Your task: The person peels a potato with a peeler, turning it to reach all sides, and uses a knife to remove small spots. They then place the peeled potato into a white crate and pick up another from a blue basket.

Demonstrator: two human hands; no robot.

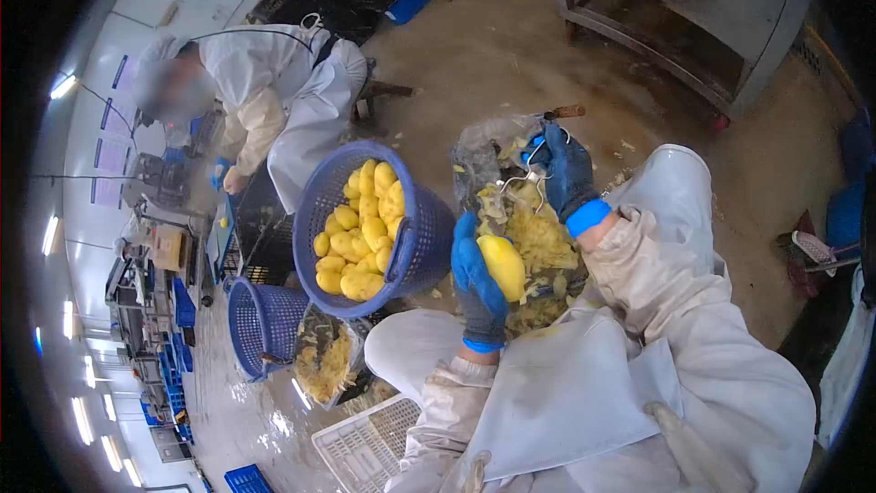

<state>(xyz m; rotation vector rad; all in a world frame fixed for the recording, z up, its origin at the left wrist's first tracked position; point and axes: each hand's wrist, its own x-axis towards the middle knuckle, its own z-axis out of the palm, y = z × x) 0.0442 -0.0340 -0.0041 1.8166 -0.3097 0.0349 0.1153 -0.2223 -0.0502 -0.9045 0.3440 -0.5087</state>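
Note:
My left hand (476, 283), in a blue glove, is closed around a peeled yellow potato (505, 268) above my lap. My right hand (564, 172), gloved in the same blue, grips a peeler with a thin, pale frame (527, 184), held a little above and apart from the potato. Beneath both hands, yellow peelings (540, 233) fill a container lined with a clear plastic bag (474, 148). Just left of my left hand stands a blue perforated basket (427, 230) with many peeled potatoes (363, 236) in it.
A co-worker (274, 82) in white sits bent over at the upper left. Another blue basket (265, 324), a second heap of peelings (327, 365) and a white crate (370, 443) stand at lower left. A metal-framed machine (675, 23) occupies the upper right on the wet floor.

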